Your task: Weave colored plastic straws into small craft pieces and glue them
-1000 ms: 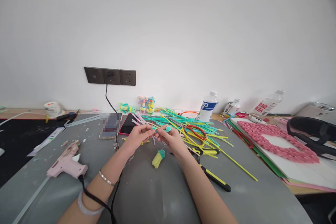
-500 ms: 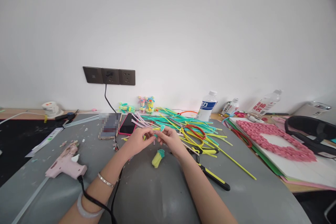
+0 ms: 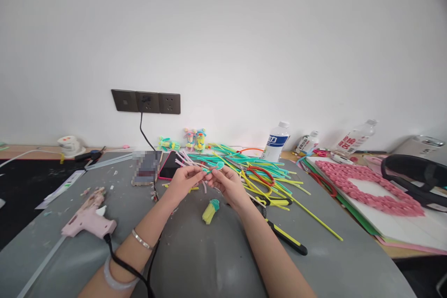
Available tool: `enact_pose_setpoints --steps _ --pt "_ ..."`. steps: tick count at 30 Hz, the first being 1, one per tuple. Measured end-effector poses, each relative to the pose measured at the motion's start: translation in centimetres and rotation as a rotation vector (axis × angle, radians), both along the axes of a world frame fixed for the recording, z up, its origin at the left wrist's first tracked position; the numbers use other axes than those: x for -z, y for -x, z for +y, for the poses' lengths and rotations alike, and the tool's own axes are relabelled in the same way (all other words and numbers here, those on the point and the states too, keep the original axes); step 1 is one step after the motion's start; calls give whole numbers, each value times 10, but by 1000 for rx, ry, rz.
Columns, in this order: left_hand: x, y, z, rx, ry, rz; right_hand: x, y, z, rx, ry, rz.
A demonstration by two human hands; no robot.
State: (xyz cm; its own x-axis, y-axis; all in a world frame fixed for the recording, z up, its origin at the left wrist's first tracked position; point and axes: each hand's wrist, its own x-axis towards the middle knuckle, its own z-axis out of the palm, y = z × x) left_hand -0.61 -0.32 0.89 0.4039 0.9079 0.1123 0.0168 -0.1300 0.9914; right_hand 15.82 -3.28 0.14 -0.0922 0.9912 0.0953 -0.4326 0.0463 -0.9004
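Note:
Between my fingertips is a teal pipe cleaner, its end curled into a small loop. My left hand pinches it from the left. From the right, my right hand pinches it just below the loop, with the fingertips of both hands nearly touching. Below them a short yellow-green pipe-cleaner bundle with a teal top lies on the grey mat. Behind my right hand is a loose pile of teal and yellow pipe cleaners, with red-handled scissors among them.
A pink glue gun lies at the left, its black cord crossing my left forearm. Yellow-and-black pliers rest right of my right arm. Two phones, small pipe-cleaner figures and a bottle are at the back. A pink fuzzy ring lies right.
The curled teal end dipped and turned between my fingers, then came up again at the right. My hands drew close together and then parted slightly. The bundle on the mat stayed put.

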Motion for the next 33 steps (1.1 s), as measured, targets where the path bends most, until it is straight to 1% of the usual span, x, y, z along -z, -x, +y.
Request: enact_pose_setpoints --steps 5,8,11,13,16,19,21,23,28,31,33 --pt "-4 0 -2 -69 -67 2 3 -2 0 -21 -23 -91" --pt "-7 2 -3 -19 -142 45 2 -3 -2 -20 -20 -127" --pt "-11 6 -4 65 -240 142 0 -3 -3 -18 -23 -166" --pt "-13 9 -5 86 -304 243 -1 -3 -3 -41 -32 -206" --pt "-14 13 -3 66 -414 381 -1 -4 -2 -81 -22 -276" --pt "-11 14 0 23 -480 418 1 -5 -1 -69 17 -313" --pt "-9 13 1 -15 -454 378 3 -5 0 -37 33 -293" --pt "-8 11 1 -30 -380 312 5 -5 1 -7 30 -237" --pt "-5 3 -2 45 -141 63 5 -3 2 7 36 -57" --pt "-3 0 -4 -8 -47 -56 2 -1 0 -21 54 -30" --pt "-2 -1 -5 -53 -36 -86 0 -1 -1 -31 60 -38"
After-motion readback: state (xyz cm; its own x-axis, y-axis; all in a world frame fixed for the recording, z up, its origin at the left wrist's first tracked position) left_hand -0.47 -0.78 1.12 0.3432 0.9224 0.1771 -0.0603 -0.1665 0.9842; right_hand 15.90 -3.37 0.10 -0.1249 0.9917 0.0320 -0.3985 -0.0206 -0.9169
